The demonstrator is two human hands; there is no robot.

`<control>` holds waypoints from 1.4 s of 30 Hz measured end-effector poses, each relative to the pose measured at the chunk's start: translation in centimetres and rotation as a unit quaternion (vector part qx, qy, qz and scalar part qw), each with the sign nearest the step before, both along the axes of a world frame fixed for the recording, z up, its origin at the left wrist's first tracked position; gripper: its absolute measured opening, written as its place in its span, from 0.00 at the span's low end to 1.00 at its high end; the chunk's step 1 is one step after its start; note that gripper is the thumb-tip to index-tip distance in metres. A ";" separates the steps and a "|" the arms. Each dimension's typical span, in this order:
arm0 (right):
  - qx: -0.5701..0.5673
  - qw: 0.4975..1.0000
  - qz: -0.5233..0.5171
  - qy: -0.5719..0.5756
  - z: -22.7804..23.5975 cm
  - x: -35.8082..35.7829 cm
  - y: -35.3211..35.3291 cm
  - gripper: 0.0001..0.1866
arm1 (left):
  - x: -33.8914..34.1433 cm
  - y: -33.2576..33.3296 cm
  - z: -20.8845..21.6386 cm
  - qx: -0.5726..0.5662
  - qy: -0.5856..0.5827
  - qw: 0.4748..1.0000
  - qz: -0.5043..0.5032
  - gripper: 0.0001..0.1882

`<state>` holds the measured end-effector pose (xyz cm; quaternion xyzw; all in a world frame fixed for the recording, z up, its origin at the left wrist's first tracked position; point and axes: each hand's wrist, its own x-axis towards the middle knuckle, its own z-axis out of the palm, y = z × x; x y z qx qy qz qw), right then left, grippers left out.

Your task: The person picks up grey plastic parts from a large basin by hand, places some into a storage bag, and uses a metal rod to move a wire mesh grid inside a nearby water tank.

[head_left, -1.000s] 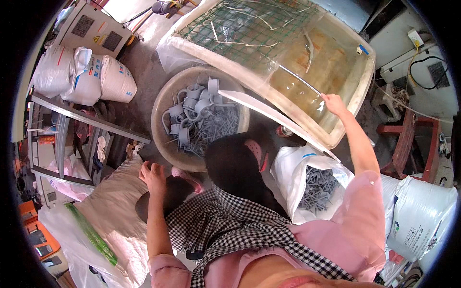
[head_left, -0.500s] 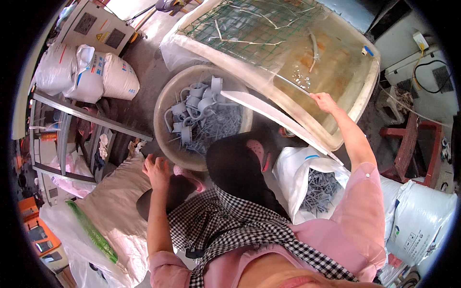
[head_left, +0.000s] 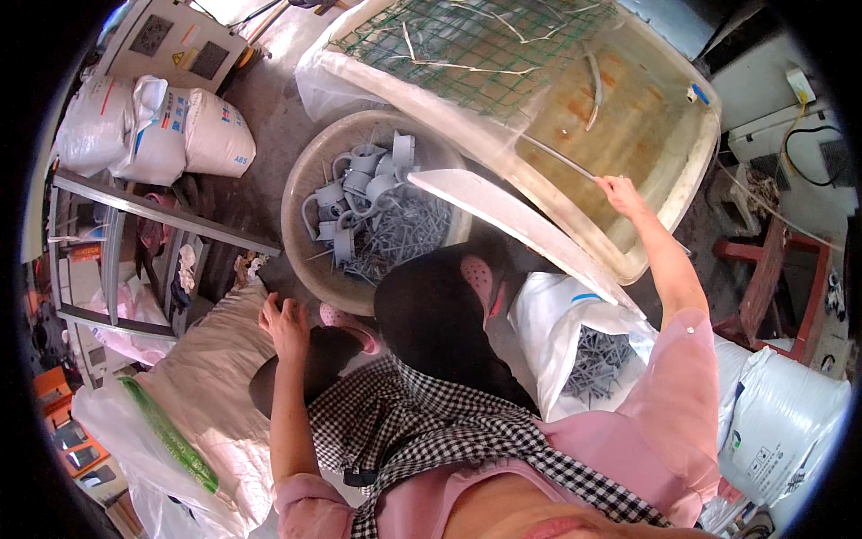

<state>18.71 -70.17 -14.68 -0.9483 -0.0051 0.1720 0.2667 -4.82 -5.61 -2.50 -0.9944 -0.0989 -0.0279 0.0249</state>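
My right hand is closed round one end of a thin grey rod over the white tub. The rod's far end reaches toward a green mesh lying across the tub's left side; I cannot tell whether it touches. Shallow brownish water stands in the tub, with a pale curved strip in it. My left hand holds nothing, its fingers loosely bent and apart, above my left knee. Nearest to it is a round basin of grey plastic cup-shaped parts and thin grey pieces.
A white board leans along the tub's near edge. Beside my right leg stands an open white sack of grey plastic pieces. At left are a metal frame and full sacks; at right, a red stand.
The right hand and rod have shifted slightly right and down in view. Bright white specks on the water near the rod are gone. My left hand stays almost in place.
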 end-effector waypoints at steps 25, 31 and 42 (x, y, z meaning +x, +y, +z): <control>-0.033 0.999 -0.019 0.005 1.4 -1.1 0.8 0.27 | -0.9 0.2 0.7 -0.017 -0.047 0.999 0.007 0.05; -0.047 0.998 -0.027 0.008 4.6 -6.8 -4.0 0.24 | -2.2 0.4 0.1 -0.019 -0.019 0.999 0.033 0.06; -0.012 0.995 0.010 0.097 3.4 -0.4 4.2 0.29 | -1.5 0.4 -0.2 -0.019 -0.039 0.999 0.002 0.05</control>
